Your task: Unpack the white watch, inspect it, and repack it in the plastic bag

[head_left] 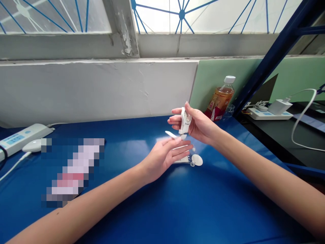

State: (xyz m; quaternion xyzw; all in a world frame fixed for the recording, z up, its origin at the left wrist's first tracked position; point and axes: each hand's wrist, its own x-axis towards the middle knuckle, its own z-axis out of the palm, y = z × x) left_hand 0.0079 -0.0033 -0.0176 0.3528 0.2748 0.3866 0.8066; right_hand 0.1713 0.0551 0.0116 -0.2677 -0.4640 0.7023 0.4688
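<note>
A white wristwatch (186,117) is held up over the blue table by my right hand (198,125), its thumb and fingers closed around the dial part. A white strap end (171,134) shows just below it. Under the watch, my left hand (165,156) has its fingers stretched out. Its thumb reaches up by the lower strap; whether it touches the strap I cannot tell. On the table behind the left fingers lie a white round piece (197,160) and a white flat item, partly hidden by that hand.
A drink bottle (220,98) leans at the wall, with a clear cup (229,110) beside it. A pixelated long object (76,169) lies at left near a white power strip (22,137). Another power strip (270,113) with a charger sits at right behind the blue metal post (269,57).
</note>
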